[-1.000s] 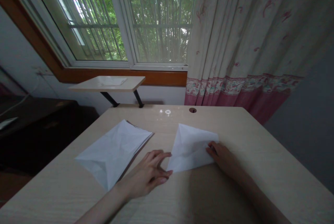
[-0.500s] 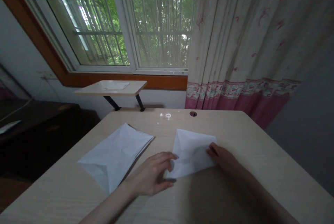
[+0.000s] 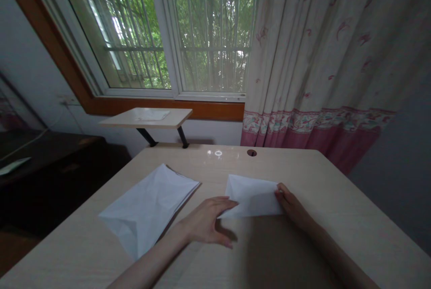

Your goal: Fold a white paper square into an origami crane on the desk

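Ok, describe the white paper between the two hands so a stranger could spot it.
Find the pale desk below the window. Right of its middle lies a white paper, the left hand at its left edge, the right hand at its right. It looks smaller than the larger paper on its left, and only it lies between the hands.

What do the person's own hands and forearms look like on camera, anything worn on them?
Left hand and right hand are both ungloved, five-fingered human hands. The forearms are bare; no sleeve, watch or bracelet shows. Nail details are too small to tell.
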`<action>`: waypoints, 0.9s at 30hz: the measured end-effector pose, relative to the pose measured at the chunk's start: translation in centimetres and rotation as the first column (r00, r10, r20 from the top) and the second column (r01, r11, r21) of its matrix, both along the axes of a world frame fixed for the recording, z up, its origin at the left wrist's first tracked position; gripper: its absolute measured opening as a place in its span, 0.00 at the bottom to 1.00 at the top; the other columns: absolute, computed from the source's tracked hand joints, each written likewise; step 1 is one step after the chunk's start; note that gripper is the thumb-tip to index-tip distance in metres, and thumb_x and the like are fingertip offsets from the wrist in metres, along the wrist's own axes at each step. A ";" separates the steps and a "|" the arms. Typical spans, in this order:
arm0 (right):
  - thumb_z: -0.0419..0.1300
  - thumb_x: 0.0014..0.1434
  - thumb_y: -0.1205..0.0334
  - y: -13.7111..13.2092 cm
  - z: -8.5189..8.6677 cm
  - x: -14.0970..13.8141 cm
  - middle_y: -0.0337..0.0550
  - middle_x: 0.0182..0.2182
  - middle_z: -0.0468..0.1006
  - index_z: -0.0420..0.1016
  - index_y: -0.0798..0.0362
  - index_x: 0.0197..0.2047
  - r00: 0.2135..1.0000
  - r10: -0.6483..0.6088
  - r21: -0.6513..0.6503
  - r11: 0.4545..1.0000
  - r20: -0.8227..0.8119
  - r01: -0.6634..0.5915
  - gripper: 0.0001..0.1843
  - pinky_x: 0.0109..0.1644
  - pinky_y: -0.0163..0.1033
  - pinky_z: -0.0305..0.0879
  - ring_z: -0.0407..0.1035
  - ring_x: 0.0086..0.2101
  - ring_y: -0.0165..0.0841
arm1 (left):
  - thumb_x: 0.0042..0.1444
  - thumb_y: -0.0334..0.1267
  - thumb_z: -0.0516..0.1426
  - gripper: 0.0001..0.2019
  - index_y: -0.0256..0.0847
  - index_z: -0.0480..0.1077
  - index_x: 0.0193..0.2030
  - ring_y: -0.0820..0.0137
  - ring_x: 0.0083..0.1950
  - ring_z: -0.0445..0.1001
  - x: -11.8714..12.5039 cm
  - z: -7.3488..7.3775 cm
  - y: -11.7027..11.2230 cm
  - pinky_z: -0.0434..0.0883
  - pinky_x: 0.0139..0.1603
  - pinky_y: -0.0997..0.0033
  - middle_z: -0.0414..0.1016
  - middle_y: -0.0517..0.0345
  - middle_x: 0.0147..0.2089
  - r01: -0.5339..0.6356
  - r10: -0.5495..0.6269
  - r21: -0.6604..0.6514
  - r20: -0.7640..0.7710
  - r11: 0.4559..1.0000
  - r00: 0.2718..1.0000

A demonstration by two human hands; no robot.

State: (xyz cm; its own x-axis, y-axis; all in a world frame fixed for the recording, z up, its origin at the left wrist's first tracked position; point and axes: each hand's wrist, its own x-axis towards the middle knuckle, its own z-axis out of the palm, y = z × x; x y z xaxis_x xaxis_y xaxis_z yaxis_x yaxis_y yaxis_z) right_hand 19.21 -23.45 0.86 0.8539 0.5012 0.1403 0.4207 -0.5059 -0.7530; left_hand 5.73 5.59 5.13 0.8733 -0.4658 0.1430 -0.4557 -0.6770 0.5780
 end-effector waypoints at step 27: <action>0.38 0.64 0.40 0.3 -1.4 -1.5 0.42 0.24 0.75 0.61 0.47 0.41 0.934 -0.355 0.058 0.934 0.034 0.353 0.22 0.26 0.37 0.59 0.70 0.24 0.37 | 0.54 0.52 0.59 0.18 0.37 0.68 0.40 0.67 0.30 0.72 1.3 -3.9 -3.9 0.67 0.29 0.73 0.73 0.59 0.30 -0.570 0.522 -0.600 -0.278 0.561 0.806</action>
State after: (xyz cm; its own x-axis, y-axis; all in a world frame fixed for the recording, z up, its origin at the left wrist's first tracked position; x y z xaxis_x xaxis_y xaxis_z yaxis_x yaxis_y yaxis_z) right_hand 17.68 -23.11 -0.56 0.9672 0.1594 0.1978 0.2540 -0.5903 -0.7662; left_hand 7.03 1.70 1.28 0.9472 0.2865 0.1440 -0.0724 -0.2463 0.9665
